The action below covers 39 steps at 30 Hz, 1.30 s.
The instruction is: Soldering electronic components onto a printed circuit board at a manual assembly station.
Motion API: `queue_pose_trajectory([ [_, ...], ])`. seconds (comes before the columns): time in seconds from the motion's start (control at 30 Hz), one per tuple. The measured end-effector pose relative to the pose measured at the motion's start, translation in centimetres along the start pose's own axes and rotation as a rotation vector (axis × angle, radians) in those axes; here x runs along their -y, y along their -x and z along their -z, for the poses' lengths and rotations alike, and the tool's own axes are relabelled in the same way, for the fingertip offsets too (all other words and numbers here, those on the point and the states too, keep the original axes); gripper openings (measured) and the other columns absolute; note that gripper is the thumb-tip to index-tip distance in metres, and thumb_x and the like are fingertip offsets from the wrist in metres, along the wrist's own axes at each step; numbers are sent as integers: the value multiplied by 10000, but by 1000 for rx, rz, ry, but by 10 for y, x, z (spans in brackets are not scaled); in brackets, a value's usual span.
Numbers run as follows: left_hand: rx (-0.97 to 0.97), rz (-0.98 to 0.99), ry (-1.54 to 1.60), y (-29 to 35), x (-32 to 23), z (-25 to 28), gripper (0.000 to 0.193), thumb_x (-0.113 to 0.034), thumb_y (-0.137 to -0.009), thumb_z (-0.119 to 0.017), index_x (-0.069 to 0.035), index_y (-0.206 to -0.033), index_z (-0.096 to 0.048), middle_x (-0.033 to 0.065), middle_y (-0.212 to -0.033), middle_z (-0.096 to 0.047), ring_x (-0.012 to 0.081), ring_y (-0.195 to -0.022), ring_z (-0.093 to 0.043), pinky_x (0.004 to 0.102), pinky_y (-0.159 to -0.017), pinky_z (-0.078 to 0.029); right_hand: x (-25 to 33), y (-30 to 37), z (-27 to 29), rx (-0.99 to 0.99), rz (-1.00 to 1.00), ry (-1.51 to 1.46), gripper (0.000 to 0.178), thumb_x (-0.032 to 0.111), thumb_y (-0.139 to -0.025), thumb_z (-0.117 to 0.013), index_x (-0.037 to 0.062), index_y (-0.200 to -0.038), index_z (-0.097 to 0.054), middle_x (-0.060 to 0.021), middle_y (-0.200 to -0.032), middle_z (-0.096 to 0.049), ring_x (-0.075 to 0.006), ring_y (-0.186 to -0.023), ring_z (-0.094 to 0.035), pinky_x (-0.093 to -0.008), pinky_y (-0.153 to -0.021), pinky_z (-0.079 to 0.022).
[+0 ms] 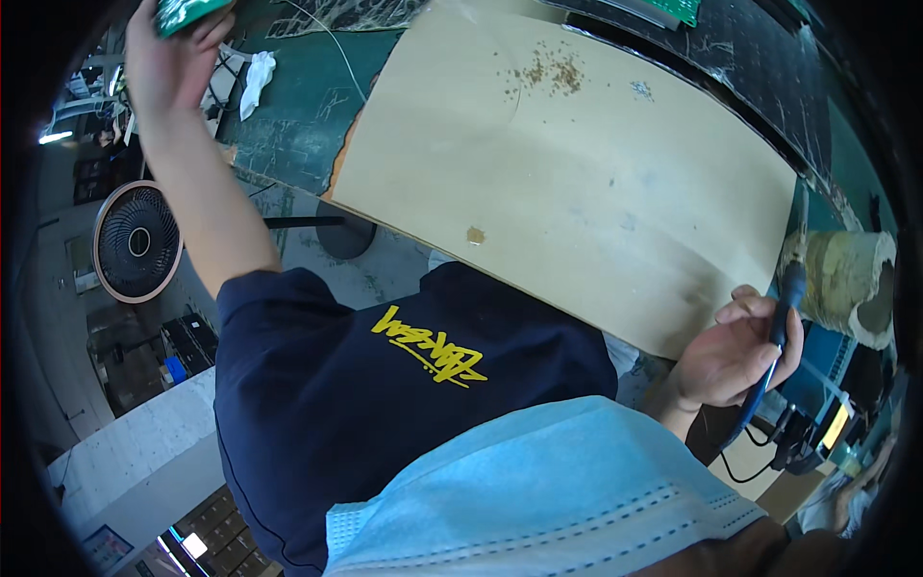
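Note:
My left hand (171,69) is raised at the upper left, its fingers closed on a green circuit board (187,12) that is partly cut off by the picture's edge. On the right, my right hand (733,354) grips a soldering iron (791,287) by its dark handle, palm turned up. The iron's tip points away from me, beside a worn, tan cylindrical roll (846,284). A dark cable runs down from the handle past my wrist. Between the hands lies a tan work board (577,183).
Brown crumbs (558,72) lie on the far part of the work board, and one amber spot (475,235) marks its near edge. Another green circuit board (678,10) is at the far side. A standing fan (139,240) is at the left. A black device (803,438) stands lower right, near another person's arm (856,486).

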<state>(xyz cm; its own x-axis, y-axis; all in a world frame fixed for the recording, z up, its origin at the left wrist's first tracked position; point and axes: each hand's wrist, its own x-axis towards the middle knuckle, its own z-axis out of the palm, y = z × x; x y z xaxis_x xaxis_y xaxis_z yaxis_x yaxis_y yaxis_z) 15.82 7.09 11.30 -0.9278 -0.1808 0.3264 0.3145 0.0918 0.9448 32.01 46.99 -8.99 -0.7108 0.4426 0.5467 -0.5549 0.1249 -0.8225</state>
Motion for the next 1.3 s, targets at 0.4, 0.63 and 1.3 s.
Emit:
queue_pose_trajectory([
  [0.4,779,761,136,111,57,-81,514,-380,-1045,-348,51,-1245,-545,185,-1031,-690,224,-872,-695,329,-825,-545,6,-11,-3,204,48,113,413,259,-1037,-424,11,-1361,-366,-300,-1184,-590,-416,-1007,-651,-513,-928,-505],
  [0.63,1044,1020,-38,146,103,-144,542,-444,-1048,-326,-15,-1318,-519,100,-1114,-655,151,-1018,-628,316,-839,-533,3,-15,-24,395,-5,338,587,37,-818,-726,17,-1340,-458,-218,-1294,-573,-313,-1113,-583,-383,-985,-447],
  [1.3,1302,152,-482,109,96,-186,228,-180,-919,-636,-26,-1077,-578,59,-718,-550,135,-624,-481,295,-577,-375,25,-17,88,-147,219,616,393,276,-1034,-403,-23,-1285,-447,-232,-950,-637,-278,-805,-639,-411,-748,-519],
])
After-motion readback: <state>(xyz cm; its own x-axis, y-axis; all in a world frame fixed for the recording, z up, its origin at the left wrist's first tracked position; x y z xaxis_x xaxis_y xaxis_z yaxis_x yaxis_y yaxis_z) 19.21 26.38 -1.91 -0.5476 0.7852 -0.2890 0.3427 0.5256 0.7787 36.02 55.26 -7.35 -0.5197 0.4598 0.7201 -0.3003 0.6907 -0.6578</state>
